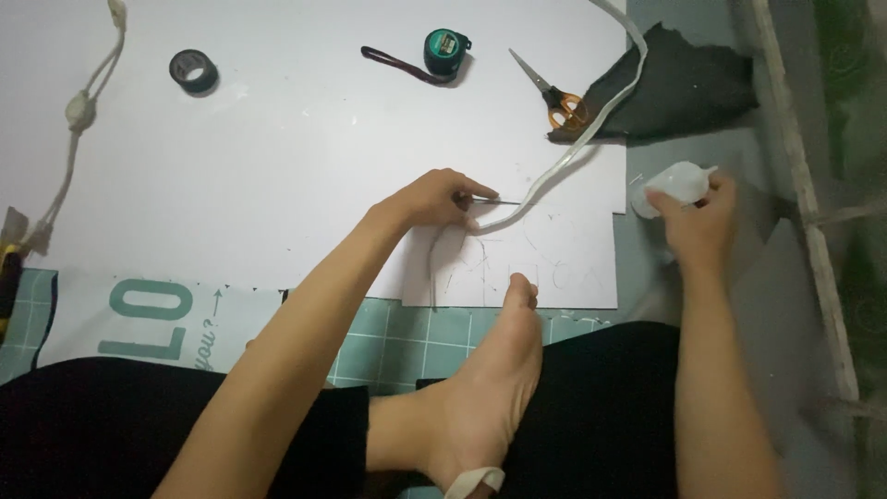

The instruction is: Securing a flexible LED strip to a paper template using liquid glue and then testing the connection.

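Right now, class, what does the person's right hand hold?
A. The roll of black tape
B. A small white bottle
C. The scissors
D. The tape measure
B: the right hand grips a small white bottle at the board's right edge, while the scissors, tape measure and black tape roll lie untouched farther up on the white board.

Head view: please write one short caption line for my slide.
Left hand pins a white strap to white board; right hand holds a small white bottle; scissors, tape measure lie nearby.
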